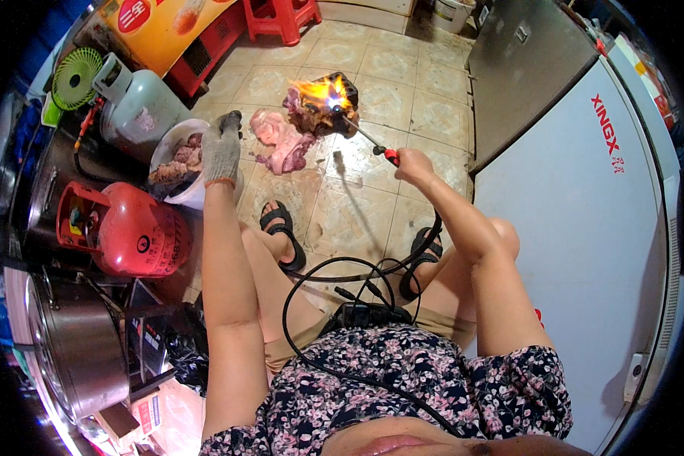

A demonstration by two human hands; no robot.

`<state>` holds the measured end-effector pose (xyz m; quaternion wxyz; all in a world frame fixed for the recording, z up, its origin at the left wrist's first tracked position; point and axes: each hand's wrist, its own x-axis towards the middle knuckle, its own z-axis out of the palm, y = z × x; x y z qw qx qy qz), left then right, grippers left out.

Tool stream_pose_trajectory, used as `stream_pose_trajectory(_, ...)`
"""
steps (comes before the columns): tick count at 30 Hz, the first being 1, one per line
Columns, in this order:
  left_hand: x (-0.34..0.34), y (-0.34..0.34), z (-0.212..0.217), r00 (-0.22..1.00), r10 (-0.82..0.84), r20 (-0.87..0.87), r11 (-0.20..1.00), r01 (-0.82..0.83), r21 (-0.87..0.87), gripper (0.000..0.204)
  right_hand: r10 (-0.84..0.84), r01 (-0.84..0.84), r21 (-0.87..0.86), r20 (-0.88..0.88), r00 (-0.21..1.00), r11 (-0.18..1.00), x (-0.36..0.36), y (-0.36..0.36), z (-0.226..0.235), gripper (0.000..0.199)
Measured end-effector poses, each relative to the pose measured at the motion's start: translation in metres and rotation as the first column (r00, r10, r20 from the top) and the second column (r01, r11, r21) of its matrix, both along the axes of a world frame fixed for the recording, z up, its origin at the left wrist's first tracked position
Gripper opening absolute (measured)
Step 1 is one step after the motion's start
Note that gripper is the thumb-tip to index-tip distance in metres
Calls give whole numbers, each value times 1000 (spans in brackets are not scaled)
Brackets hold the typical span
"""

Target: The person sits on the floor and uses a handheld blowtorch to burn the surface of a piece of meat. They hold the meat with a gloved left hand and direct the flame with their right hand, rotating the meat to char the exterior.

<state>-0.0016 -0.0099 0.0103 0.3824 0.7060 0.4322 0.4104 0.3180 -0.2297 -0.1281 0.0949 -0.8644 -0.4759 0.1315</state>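
Observation:
My bare right hand is closed round the red and black handle of a gas torch. The torch's thin metal tube points away from me, its bright flame on a charred piece of meat on the tiled floor. Beside that lies a pale pink piece of raw meat. My left hand, in a grey work glove with blackened fingertips, is over the near right side of a white bucket. Its fingers look bent together; what they hold, if anything, is hidden. Pieces of meat lie in the bucket.
A black hose loops across my lap. Left stand a red gas cylinder, a pale gas cylinder, a green fan and a large metal pot. A white freezer lines the right; a red stool stands far ahead.

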Motion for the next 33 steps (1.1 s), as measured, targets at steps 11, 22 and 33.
stream_pose_trajectory(11, 0, 3, -6, 998, 0, 64, 1000, 1, -11, 32, 42, -42, 15, -3, 999, 999, -1, 2, -6, 28)
stream_pose_trajectory(22, -4, 8, -9, 997, -1, 75, 1000, 2, -7, 31, 71, -72, -55, -22, 997, 996, -8, 3, 7, 29)
stream_pose_trajectory(33, -3, 5, -8, 996, 7, 86, 1000, -5, -18, 31, 67, -69, -65, -31, 997, 996, -8, 3, 5, 31)
